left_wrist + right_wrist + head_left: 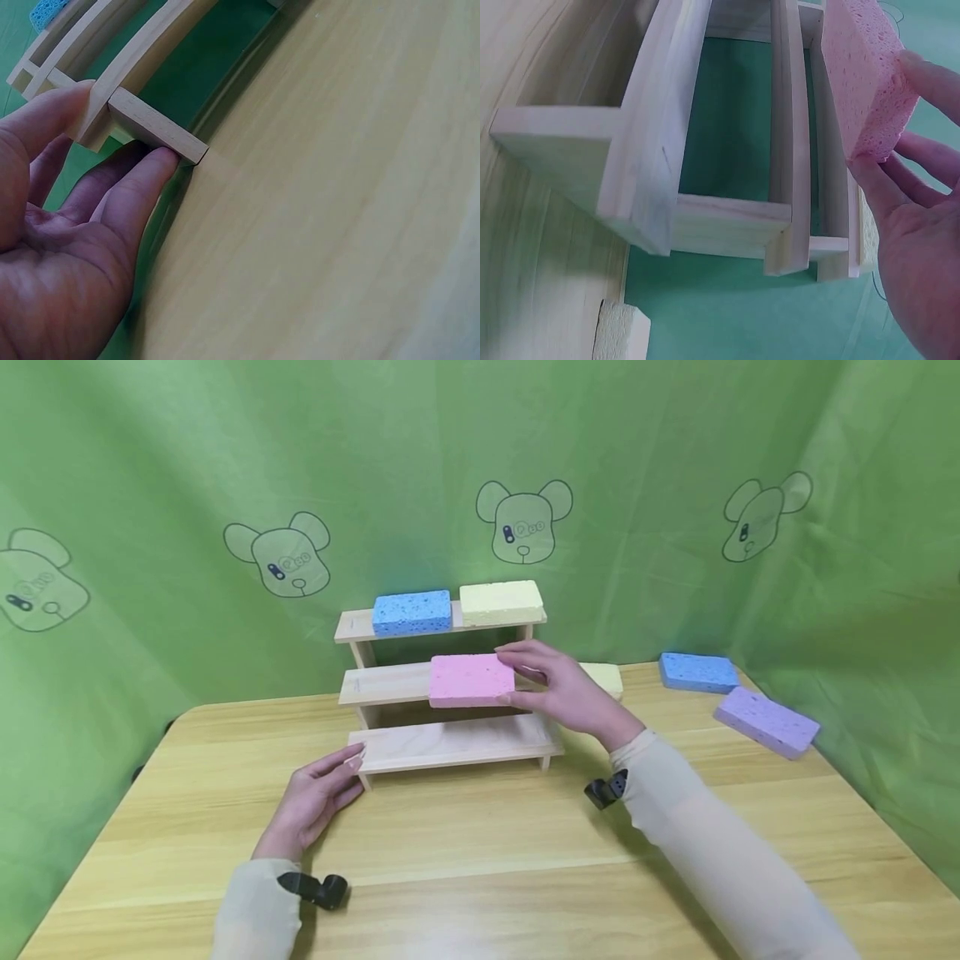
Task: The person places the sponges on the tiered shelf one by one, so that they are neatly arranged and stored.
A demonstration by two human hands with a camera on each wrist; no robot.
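Note:
A pink sponge (471,680) is pinched at its right end by my right hand (558,687). In the head view it appears in front of the middle step of a three-step wooden shelf (450,743); the right wrist view shows the sponge (870,75) tilted above the steps, apart from them. My left hand (315,797) holds the left end of the lowest step, with fingertips against the leg (157,127). On the top step lie a blue sponge (412,613) and, to its right, a pale yellow sponge (501,602).
Behind the right hand, another pale yellow sponge (606,678) lies on the wooden table (465,860), partly hidden. Farther right are a blue sponge (699,672) and a purple sponge (767,722). A green curtain (405,452) with printed bear heads surrounds the back and sides.

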